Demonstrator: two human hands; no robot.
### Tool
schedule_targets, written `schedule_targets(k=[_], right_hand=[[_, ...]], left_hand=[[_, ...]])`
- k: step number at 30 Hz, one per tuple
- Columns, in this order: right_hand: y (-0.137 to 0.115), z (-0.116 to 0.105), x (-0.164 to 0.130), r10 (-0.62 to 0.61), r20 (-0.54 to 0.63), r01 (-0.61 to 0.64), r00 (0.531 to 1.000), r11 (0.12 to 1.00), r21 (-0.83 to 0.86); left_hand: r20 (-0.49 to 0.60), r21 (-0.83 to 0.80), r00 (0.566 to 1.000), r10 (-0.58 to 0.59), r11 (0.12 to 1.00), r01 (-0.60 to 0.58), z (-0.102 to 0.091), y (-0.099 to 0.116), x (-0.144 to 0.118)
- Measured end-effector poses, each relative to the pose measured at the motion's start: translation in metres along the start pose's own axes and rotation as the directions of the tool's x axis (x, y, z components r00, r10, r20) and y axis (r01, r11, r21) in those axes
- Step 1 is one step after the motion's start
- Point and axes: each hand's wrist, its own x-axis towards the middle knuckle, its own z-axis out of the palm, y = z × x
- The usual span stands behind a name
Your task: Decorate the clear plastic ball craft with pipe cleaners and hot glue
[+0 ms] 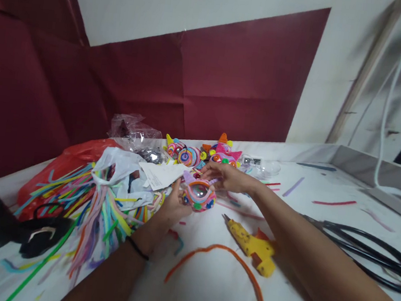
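Just below the middle of the frame sits a small round craft ornament (198,195), its rim wrapped in bright pink, orange and blue pipe cleaner around a clear, shiny dome. It rests low over the white table (206,286), between the two hands.

Both forearms run up from the lower edge toward the centre. The left arm comes from the lower left, a thin dark band at its wrist, and the left hand (172,205) closes its fingers on the ornament's left side, gripping it. The right arm crosses from the lower right; the right hand (226,176) lies palm down just above and right of the ornament, its fingers loosely curled, fingertips at the ornament's upper edge. Whether it pinches anything cannot be told.

Nearer the lower edge lie an orange pipe cleaner (231,260) and a yellow glue gun (253,246). Left of centre spreads a pile of coloured pipe cleaners (96,201). Beyond the hands stand finished colourful ornaments (200,154).
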Motion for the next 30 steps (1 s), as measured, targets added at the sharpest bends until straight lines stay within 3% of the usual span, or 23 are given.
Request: schedule_targets(k=[6,12,18,30], right_hand=[[-0.004,0.0,-0.002,0.044,0.014,-0.044,0.999,0.998,0.038],[-0.004,-0.001,-0.003,0.065,0.01,-0.065,0.998,0.997,0.038],[-0.005,-0.002,-0.004,0.052,0.022,-0.053,0.998,0.998,0.027],[-0.004,-0.001,-0.003,0.051,0.021,-0.052,0.998,0.998,0.026]], left_hand=[[-0.011,-0.155,1.0,0.026,0.987,-0.027,-0.001,0.004,-0.002],[-0.068,-0.101,0.997,0.044,0.994,-0.051,-0.002,-0.001,0.0],[0.042,-0.092,0.995,0.09,0.992,-0.085,-0.005,-0.001,0.001],[0.09,-0.081,0.991,0.097,0.993,-0.089,-0.011,-0.018,0.015]])
